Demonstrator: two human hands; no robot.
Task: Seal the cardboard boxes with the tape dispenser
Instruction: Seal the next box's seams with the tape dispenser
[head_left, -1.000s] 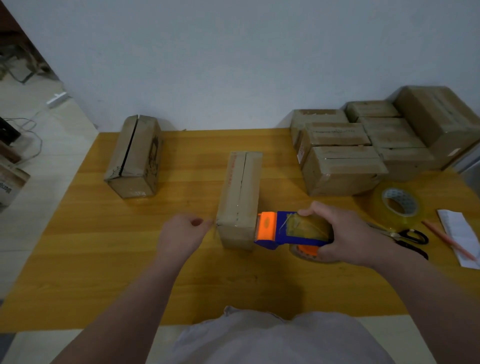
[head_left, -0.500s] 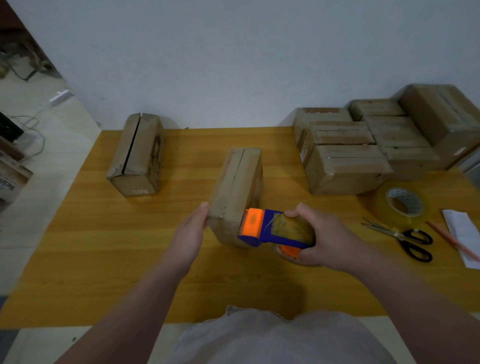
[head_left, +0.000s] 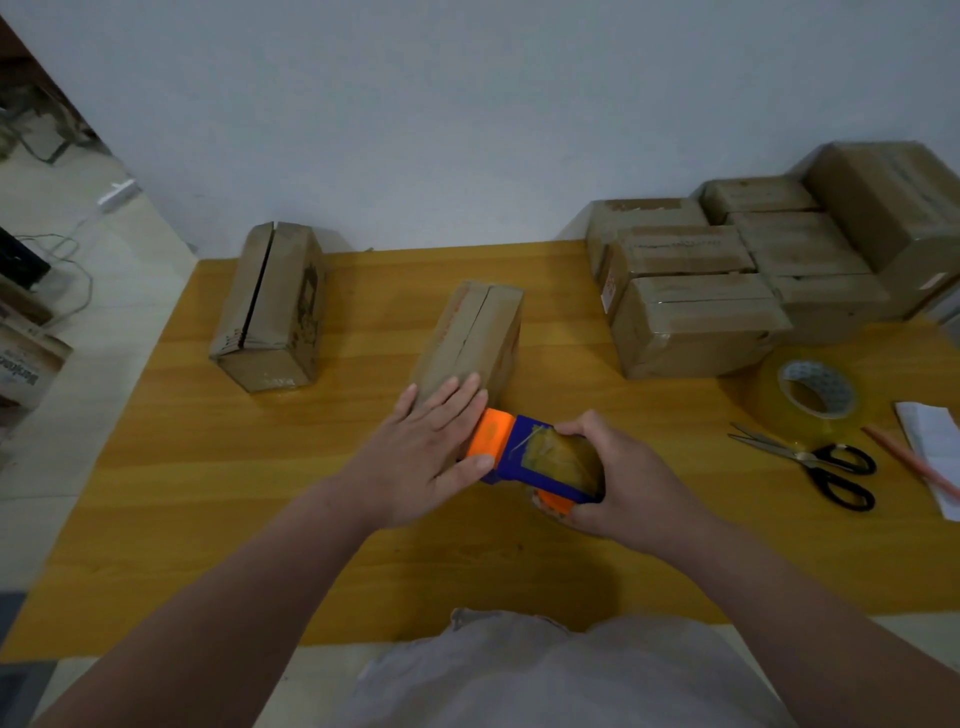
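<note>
Two-handed: pressing flat-fingered left hand (head_left: 426, 452) onto near end of brown cardboard box (head_left: 478, 332) on wooden table (head_left: 208, 493); gripping blue-and-orange plastic tape dispenser (head_left: 519, 447) in curled right hand (head_left: 623, 483) just beside it. Risking crooked tape if drifting off seam.

Wooden table (head_left: 182, 493), left box (head_left: 270, 306), centre box (head_left: 478, 327), box cluster (head_left: 696, 322), tape roll (head_left: 810, 395), scissors (head_left: 821, 462), pencil (head_left: 904, 457), paper (head_left: 935, 441)
</note>
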